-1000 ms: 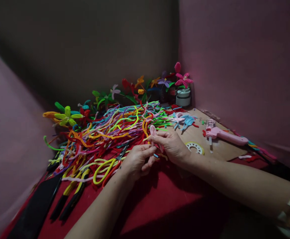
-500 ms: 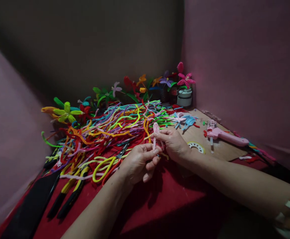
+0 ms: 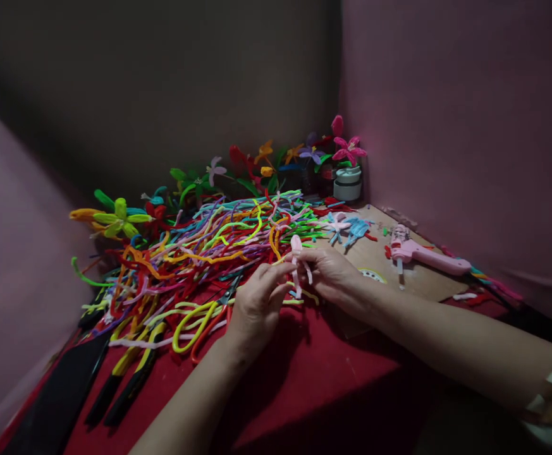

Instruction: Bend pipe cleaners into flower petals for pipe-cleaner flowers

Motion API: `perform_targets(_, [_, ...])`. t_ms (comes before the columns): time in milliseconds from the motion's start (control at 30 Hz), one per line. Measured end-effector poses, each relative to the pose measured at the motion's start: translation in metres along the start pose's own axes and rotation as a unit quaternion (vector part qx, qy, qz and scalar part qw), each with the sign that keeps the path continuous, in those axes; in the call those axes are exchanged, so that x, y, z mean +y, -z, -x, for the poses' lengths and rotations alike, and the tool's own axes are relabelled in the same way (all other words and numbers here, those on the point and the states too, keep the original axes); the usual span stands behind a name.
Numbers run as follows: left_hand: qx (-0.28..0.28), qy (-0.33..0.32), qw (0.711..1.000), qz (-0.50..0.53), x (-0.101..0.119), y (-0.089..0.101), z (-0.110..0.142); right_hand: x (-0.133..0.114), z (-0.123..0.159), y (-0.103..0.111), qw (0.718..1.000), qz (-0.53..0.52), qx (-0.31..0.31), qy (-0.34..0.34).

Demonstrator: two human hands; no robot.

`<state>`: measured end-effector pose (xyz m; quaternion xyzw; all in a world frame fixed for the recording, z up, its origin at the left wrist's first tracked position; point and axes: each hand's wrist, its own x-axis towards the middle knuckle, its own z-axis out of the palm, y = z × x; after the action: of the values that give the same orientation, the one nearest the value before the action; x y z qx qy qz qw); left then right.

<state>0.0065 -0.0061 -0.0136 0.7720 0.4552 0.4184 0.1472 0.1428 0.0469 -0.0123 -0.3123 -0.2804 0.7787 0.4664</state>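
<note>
Both my hands pinch a pale pink pipe cleaner [image 3: 296, 242], bent into a narrow petal loop at its top, with loose ends hanging below the fingers. My left hand [image 3: 262, 297] grips it from the left, thumb and forefinger at the base of the loop. From the right, my right hand [image 3: 329, 273] holds it with fingertips pressed together. Just behind lies a big heap of coloured pipe cleaners [image 3: 209, 243]. Scissors [image 3: 195, 325] with yellow and orange handles lie left of my left hand.
Black-and-yellow pliers [image 3: 131, 373] lie at the left on the red cloth [image 3: 313, 392]. A pink glue gun [image 3: 427, 256] rests on a brown board [image 3: 427, 284] at the right, beside a tape roll [image 3: 373, 276]. Several pipe-cleaner flowers [image 3: 349, 150] stand along the back.
My left hand has shifted up to the loop's base, its fingers now curled closer in. The loose pink ends hang more visibly below. The whole view has moved slightly.
</note>
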Motion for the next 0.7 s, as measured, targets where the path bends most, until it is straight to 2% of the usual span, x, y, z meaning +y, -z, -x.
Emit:
perform_targets(100, [0.025, -0.133, 0.985, -0.109, -0.003, -0.004, 0.002, 0.004, -0.003, 0.002, 1.000, -0.007, -0.023, -0.010])
perform_targets(233, [0.058, -0.194, 0.969, -0.144, -0.004, -0.005, 0.002, 0.007, 0.000, 0.001, 0.996, -0.008, -0.079, -0.034])
perform_targets(300, [0.054, -0.197, 0.970, -0.131, -0.002, -0.001, 0.001, 0.008, 0.003, -0.001, 0.994, -0.011, -0.102, -0.034])
perform_targets(400, [0.016, -0.192, 0.979, -0.059, 0.003, 0.006, 0.000, 0.008, 0.004, -0.001, 0.994, -0.012, -0.107, -0.015])
perform_targets(533, [-0.003, -0.132, 0.990, 0.038, 0.009, 0.016, -0.002, 0.006, 0.005, 0.002, 0.995, 0.037, -0.091, 0.001])
perform_targets(600, [-0.004, -0.105, 0.993, 0.049, 0.013, 0.020, -0.002, 0.006, 0.006, 0.002, 0.993, 0.062, -0.104, 0.004])
perform_targets(700, [-0.002, -0.085, 0.996, 0.011, 0.018, 0.025, -0.003, 0.005, 0.008, 0.002, 0.988, 0.100, -0.115, 0.025])
